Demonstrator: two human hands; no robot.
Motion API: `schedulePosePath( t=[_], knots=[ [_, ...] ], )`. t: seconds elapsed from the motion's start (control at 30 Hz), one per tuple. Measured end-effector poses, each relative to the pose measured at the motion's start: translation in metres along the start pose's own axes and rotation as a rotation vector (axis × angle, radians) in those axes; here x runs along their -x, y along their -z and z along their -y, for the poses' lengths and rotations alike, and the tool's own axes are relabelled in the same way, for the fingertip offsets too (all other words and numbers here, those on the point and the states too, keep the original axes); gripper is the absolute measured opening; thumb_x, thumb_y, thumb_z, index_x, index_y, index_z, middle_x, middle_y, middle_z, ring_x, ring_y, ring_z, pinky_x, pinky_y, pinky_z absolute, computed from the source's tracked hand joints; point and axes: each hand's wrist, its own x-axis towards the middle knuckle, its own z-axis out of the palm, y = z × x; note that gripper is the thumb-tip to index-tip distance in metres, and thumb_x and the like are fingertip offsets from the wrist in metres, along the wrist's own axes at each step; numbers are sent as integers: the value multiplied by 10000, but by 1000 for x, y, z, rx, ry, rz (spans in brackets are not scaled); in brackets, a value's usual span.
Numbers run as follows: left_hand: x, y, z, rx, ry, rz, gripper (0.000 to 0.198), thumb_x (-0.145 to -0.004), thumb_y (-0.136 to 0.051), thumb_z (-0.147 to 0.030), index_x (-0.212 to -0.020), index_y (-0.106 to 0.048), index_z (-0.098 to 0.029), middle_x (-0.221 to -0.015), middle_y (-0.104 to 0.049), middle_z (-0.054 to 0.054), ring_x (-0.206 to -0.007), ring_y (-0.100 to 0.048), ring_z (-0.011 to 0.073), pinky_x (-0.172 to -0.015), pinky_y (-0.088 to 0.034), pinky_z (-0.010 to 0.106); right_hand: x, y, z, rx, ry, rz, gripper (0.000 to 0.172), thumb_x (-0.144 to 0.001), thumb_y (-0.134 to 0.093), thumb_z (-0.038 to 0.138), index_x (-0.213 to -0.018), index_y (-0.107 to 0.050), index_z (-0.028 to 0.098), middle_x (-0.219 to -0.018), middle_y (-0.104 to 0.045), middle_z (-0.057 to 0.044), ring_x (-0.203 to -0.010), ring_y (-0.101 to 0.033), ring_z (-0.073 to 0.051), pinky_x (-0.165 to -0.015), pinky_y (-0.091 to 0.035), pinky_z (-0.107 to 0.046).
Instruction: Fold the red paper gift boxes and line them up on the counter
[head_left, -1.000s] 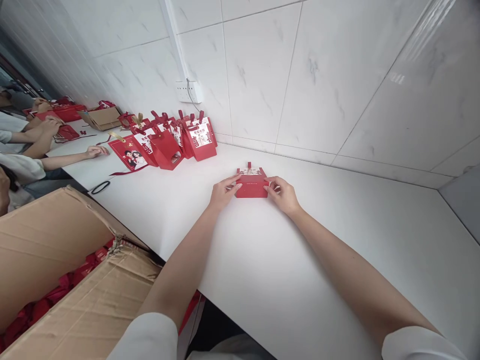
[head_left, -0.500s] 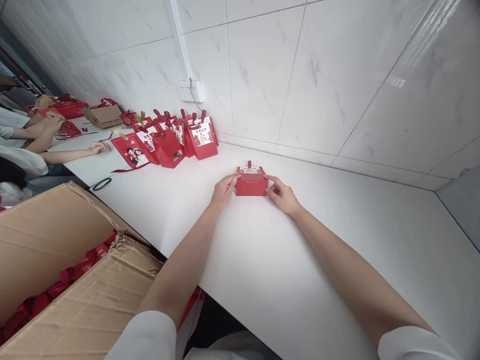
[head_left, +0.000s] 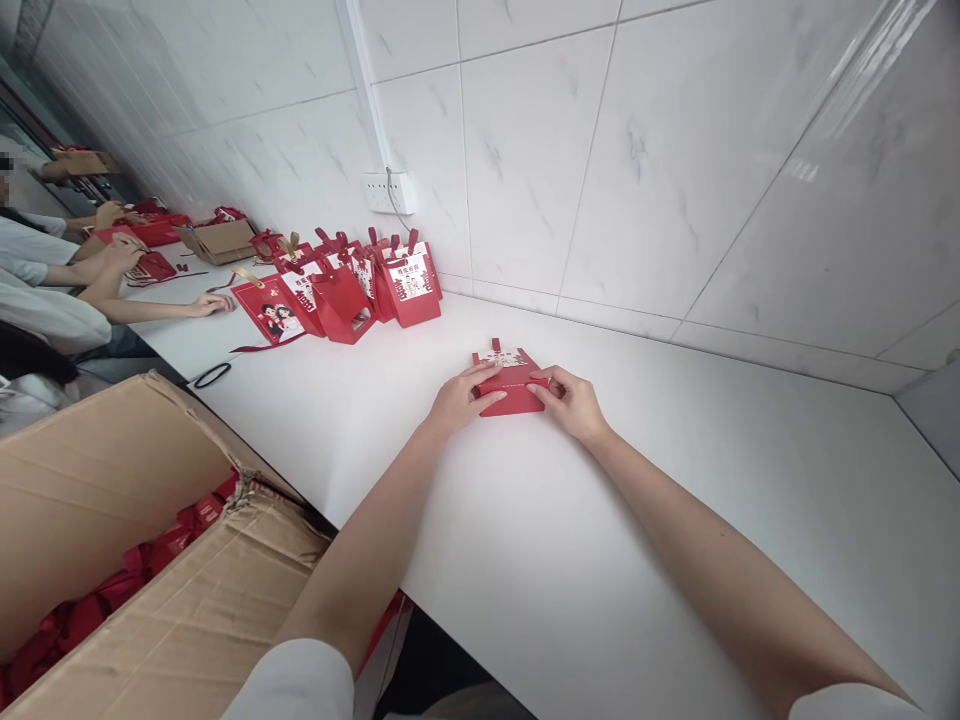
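A small red gift box point(head_left: 514, 401) with a white printed panel and a red ribbon loop lies on the white table point(head_left: 600, 560), its flat base edge toward me. My left hand point(head_left: 459, 398) grips its left side, fingers on top and thumb on the near face. On the right, my right hand point(head_left: 571, 400) pinches the near right corner between thumb and curled fingers. The ribbon loop point(head_left: 496, 345) points away from me, toward the wall.
Several red gift boxes point(head_left: 341, 305) stand in a group at the back left by the wall. A large cardboard carton point(head_left: 150, 440) holding red items is at the left. A black ring point(head_left: 212, 375) lies near the table edge. Co-workers' hands point(head_left: 214, 303) rest further left.
The box has tilted and come slightly nearer to me. My left thumb has moved onto its near face, and my right thumb presses its corner. The view has shifted a little.
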Motion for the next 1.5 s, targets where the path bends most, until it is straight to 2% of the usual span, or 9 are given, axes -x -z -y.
schedulePosePath(
  t=[0.2,0.4,0.6,0.77,1.0,1.13,1.2,1.37,1.5],
  knots=[
    [-1,0,-4,-9,43,-18,417,-917,-468,-464,-1312,-552,-359,-1447,-461,-35,-1323,-440,227,-1104,-354,360,-1,-1,-12,-34,-27,46,376,-901,-490,475,-1175,-626,256,-705,-528,7,-645,-497,-161,-667,-475,-312],
    [-2,-2,-1,79,72,-96,419,-965,-333,-454,-1300,-561,-347,-1441,-458,-22,-1320,-439,211,-1124,-337,381,-4,0,-21,-69,-91,9,424,-927,-433,502,-1277,-582,314,-1183,-581,-63,-1015,-576,-206,-897,-482,-383],
    [-7,-2,8,419,395,-194,479,-861,-505,-304,-1339,-484,-290,-1413,-486,77,-917,-663,188,-753,-577,357,-8,-8,-28,-288,-360,-47,565,-908,-404,596,-1377,-454,284,-1346,-549,-84,-1135,-589,-234,-924,-498,-407],
    [-8,1,5,553,513,-90,326,-837,-498,-318,-1099,-640,-187,-1147,-669,110,-972,-666,223,-796,-571,366,-9,-14,-20,-318,-369,-53,502,-912,-426,564,-1262,-569,235,-1324,-587,-79,-1208,-552,-241,-1021,-438,-428],
    [-6,-3,1,573,271,-16,565,-808,-609,-377,-1328,-436,-236,-1265,-619,95,-1111,-617,217,-962,-490,403,3,-6,41,-130,120,-40,549,-967,-410,425,-1483,-265,309,-1490,-405,-31,-1347,-410,-224,-1119,-352,-427],
    [-7,-3,3,364,296,-120,571,-891,-491,-444,-1410,-394,-226,-1417,-493,96,-1301,-475,250,-1103,-363,433,12,-17,51,91,356,93,535,-962,-422,332,-1476,-294,260,-1478,-415,-71,-1377,-356,-242,-1147,-318,-480],
    [-5,1,0,343,246,-55,614,-909,-432,-515,-1444,-360,-221,-1526,-339,72,-1416,-307,244,-1159,-293,399,15,-22,47,100,451,180,478,-956,-423,299,-1429,-370,253,-1473,-420,-77,-1381,-351,-244,-1138,-336,-497],
    [0,8,-11,381,104,182,890,-781,-668,-485,-1506,-209,-249,-1523,-336,84,-1366,-388,268,-1101,-394,370,19,-23,39,60,453,124,275,-947,-436,286,-1202,-538,271,-1477,-393,-77,-1341,-410,-266,-1093,-398,-512],
    [-1,3,-12,398,140,108,619,-902,-477,-501,-1464,-324,-291,-1413,-495,52,-1270,-504,247,-1049,-442,402,20,-24,40,26,330,-113,417,-921,-516,346,-1321,-406,304,-1571,-163,-79,-1395,-319,-300,-1097,-355,-564]
  ],
)
